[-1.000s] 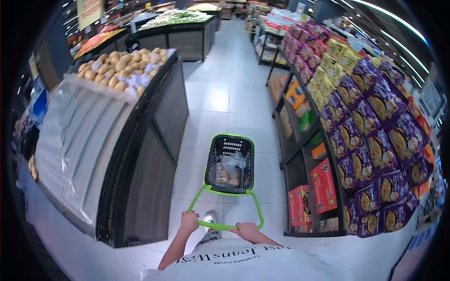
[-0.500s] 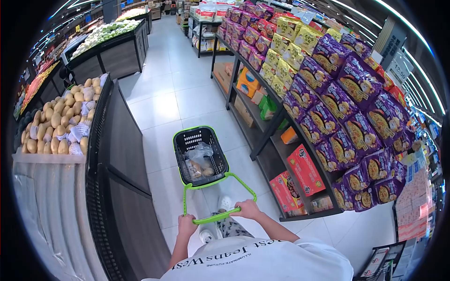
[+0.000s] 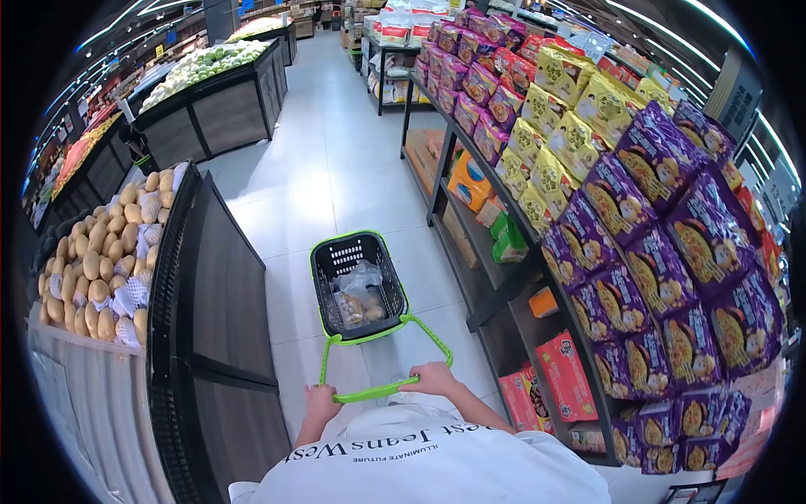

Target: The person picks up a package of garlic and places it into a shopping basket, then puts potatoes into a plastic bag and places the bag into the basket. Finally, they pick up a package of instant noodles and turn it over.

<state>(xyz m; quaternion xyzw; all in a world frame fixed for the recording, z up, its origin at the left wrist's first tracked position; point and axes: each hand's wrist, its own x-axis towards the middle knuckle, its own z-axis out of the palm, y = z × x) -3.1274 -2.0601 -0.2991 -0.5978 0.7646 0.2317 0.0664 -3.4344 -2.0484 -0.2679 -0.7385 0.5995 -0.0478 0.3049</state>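
Pointing up the aisle (image 3: 315,181), long axis away from the person (image 3: 428,475), the black basket (image 3: 351,252) stands between produce stand (image 3: 227,307) and packet rack (image 3: 508,294), pale floor (image 3: 290,290) opening ahead. Left hand (image 3: 320,402) and right hand (image 3: 434,378), apart, clasp its green handle (image 3: 367,393); a clear bag (image 3: 362,277) of brownish items (image 3: 373,312) lies inside.

Basket (image 3: 326,284): matt plastic. Handle (image 3: 369,393): smooth plastic. Bag (image 3: 363,277), toward basket's near edge: crinkled, glossy plastic. Purple packets (image 3: 659,265) above edge of rack (image 3: 499,296): glossy film. Stand panel (image 3: 222,277): wood-look, matt. Floor tiles (image 3: 319,181): smooth, shiny. Shirt (image 3: 420,472): matt cloth
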